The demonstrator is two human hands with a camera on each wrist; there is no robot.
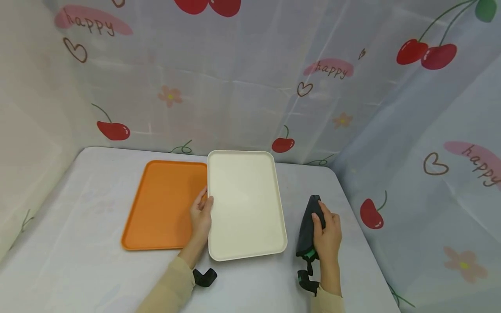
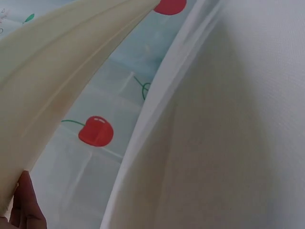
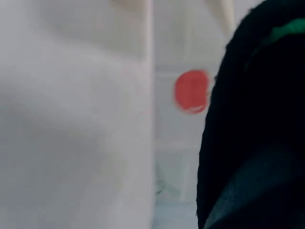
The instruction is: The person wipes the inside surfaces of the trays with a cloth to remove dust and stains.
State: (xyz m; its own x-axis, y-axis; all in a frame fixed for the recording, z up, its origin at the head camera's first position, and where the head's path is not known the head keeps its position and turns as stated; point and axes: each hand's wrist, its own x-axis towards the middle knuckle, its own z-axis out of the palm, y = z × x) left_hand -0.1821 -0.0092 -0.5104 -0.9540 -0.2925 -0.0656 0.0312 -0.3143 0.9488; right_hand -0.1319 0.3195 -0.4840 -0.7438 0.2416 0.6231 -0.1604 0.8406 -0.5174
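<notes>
While the left hand [image 1: 201,218] pinches the rim of a smooth, round-cornered cream tray [image 1: 246,206], the right hand [image 1: 328,233] grips a tapered, dark cloth pouch [image 1: 306,232].

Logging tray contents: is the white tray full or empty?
The white tray is empty: the head view shows its visible face bare from edge to edge.
</notes>
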